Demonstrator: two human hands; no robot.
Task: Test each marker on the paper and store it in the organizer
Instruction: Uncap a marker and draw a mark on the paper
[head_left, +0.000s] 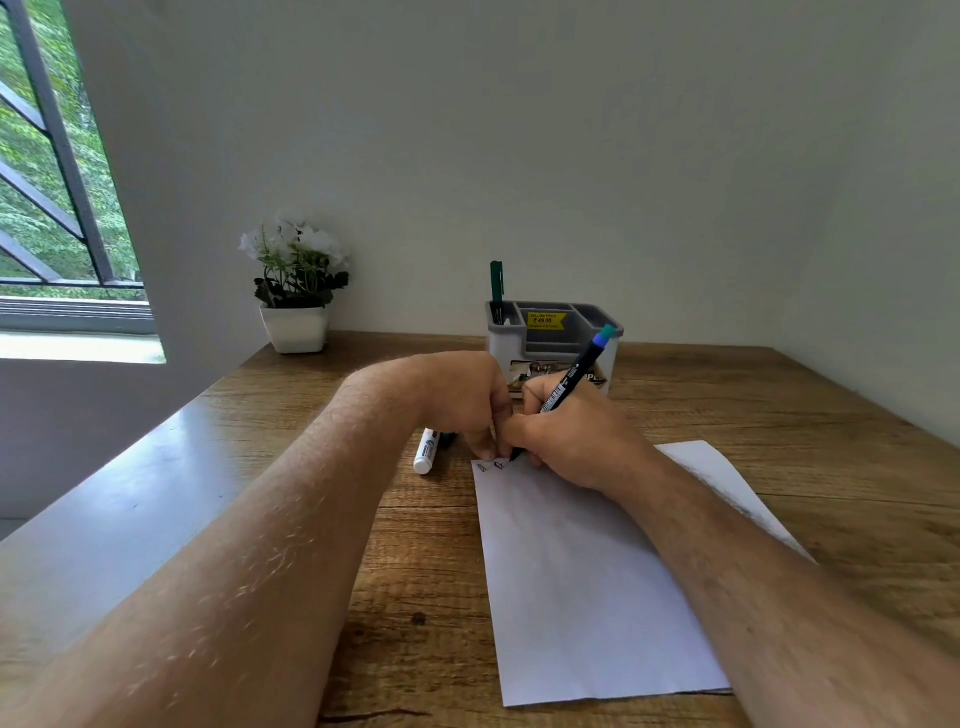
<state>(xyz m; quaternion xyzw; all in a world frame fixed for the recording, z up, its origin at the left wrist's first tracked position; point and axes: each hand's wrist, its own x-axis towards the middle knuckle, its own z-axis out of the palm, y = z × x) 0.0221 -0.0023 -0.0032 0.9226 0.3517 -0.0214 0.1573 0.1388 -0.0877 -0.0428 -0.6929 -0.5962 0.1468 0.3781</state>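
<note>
- My right hand (569, 434) has its grip closed round a black marker (570, 384), which leans up and away from me, its teal end cap level with the organizer's rim.
- The marker's tip (514, 456) touches the paper (576, 571) at its far left corner, just beside two small drawn marks (491, 466).
- My left hand (467, 400) rests with curled fingers pressed down at that same paper corner; I cannot tell whether its grip holds anything.
- A white marker (427, 451) lies on the tabletop (426, 545) just left of the paper, partly hidden under my left hand.
- The grey and white organizer (553, 345) stands beyond my hands, with a dark green marker (496, 283) upright in its back left compartment and a yellow price sticker (545, 319) inside.
- A white pot of white flowers (296, 291) sits at the far left of the tabletop, near the wall.
</note>
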